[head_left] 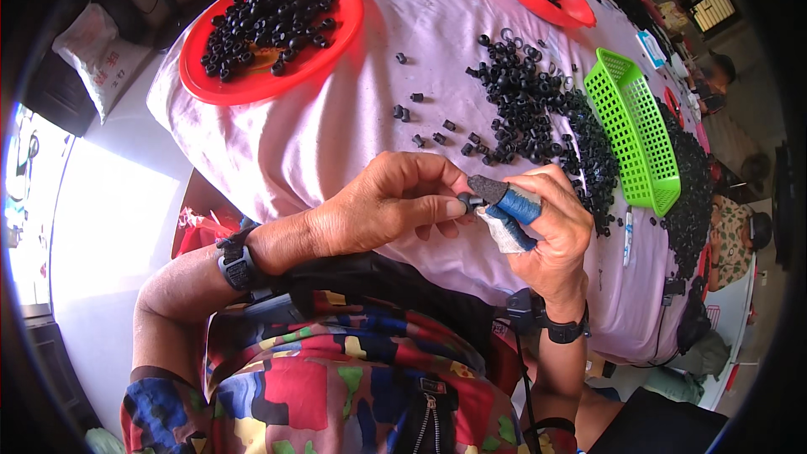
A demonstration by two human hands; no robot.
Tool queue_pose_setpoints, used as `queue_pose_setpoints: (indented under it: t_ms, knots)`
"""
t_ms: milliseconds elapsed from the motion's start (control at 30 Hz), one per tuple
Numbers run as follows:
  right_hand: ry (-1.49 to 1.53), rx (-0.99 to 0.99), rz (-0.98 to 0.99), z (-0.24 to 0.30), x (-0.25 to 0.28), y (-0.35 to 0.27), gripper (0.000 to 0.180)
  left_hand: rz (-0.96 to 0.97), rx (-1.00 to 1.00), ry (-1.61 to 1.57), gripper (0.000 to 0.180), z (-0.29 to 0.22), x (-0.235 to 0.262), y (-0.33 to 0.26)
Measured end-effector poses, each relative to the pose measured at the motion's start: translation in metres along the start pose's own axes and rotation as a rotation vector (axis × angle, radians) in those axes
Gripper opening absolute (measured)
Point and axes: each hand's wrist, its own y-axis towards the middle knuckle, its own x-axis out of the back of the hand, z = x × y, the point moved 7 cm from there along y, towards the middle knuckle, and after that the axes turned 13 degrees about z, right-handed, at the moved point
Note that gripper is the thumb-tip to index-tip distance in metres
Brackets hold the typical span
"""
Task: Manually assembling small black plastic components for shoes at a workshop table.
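Just in front of my body, my two hands meet over the cloth-covered table. My left hand pinches a small black rubber part between thumb and forefinger. Closed on the same part from the other side is my right hand. Blue and whitish tape wraps its thumb and forefinger, and the forefinger ends in a dark grey, rough covering. Beyond my hands lies a heap of similar black parts, with several loose ones scattered to its left.
A red plate of black parts stands far left, another red plate far right. Right of the heap is a green mesh basket, with a pen nearer me. Other people sit along the right side.
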Motion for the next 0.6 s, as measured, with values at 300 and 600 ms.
queue_pose_setpoints:
  t_ms: [300, 600]
  knots:
    - [-0.047, 0.077, -0.021, 0.007, -0.003, 0.001, 0.027, -0.065, 0.015, 0.056, 0.015, 0.003, -0.001, -0.001]
    - [0.097, -0.159, -0.047, -0.004, -0.016, -0.005, 0.023, -0.239, -0.175, 0.465, 0.020, -0.008, 0.002, -0.009]
